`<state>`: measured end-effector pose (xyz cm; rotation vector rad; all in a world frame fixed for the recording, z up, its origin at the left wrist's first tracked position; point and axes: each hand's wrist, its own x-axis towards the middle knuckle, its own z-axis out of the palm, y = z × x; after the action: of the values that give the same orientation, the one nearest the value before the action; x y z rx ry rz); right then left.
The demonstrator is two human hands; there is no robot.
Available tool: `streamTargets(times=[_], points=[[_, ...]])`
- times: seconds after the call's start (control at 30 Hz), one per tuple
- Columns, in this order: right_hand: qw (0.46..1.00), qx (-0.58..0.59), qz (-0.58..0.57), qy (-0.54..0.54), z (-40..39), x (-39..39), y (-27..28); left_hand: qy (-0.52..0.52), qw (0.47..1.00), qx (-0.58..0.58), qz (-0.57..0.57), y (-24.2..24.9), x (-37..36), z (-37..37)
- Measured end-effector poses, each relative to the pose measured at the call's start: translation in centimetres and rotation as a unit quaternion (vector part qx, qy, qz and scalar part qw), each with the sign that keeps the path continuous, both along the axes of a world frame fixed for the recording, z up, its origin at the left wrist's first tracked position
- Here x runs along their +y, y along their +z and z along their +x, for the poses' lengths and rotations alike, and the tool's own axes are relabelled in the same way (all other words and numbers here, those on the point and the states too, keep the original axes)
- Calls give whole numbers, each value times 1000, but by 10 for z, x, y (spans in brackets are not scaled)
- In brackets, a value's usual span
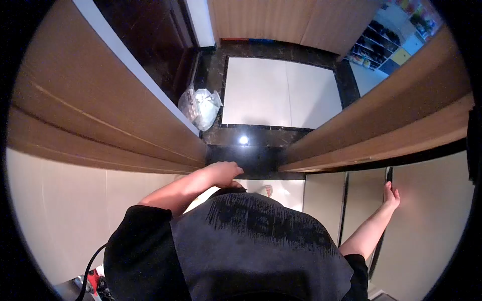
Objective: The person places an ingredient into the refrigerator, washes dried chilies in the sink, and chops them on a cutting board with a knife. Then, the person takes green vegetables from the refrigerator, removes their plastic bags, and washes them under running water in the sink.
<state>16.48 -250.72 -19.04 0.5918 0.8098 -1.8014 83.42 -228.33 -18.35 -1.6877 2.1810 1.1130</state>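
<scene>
My left hand (226, 174) is held in front of my body, its fingers bent. Under it a small dark shape (235, 190) shows by my shirt; whether the hand grips it is hard to see. Out to the right, my right hand (392, 195) is at the dark-edged side of a pale door panel (427, 215), with its fingers bent against that edge. Narrower pale panels (324, 205) with dark strips stand to the left of this hand.
Wooden door frames rise at the left (100, 110) and right (381, 115) of a dark threshold (251, 161). Beyond it, plastic bags (205, 108) lie on the floor beside white tiles (281, 93). A shoe rack (374, 45) stands far right. Red and black items (94, 281) sit behind me, lower left.
</scene>
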Motion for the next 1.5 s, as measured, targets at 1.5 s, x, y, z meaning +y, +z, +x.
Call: streamTargets(times=[1.5], points=[[871, 413, 67, -256, 224, 676, 45, -580, 797, 161, -57, -39, -72, -290]])
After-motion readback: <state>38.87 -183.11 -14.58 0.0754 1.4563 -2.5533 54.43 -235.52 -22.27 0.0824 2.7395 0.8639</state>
